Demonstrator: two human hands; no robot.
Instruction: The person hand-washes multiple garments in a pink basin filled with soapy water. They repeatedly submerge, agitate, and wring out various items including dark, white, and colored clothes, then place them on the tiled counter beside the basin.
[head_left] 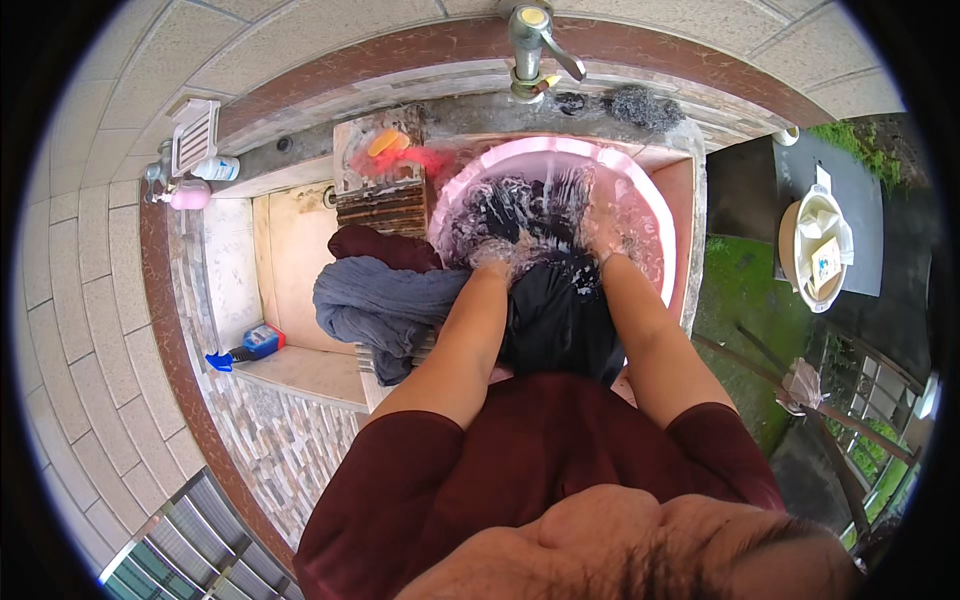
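Observation:
A round pink basin [656, 195] of water stands in front of me. Black cloth [545, 320] lies partly in the water and drapes over the basin's near side toward my body; its kind is unclear. My left hand [497, 256] is at the cloth's left side, half under splashing water. On the cloth's other side, my right hand [602, 232] reaches into the water. Splash and blur hide the fingers of both hands, so their grip does not show. Water streaks and foam cover the cloth between them.
Left of the basin, grey cloth [385, 305] and dark maroon cloth [385, 248] lie on a ridged washboard [380, 203]. An orange brush [388, 143] and red mesh [425, 160] sit beyond. A tap [530, 50] overhangs the far edge. A spray bottle [255, 345] rests at far left.

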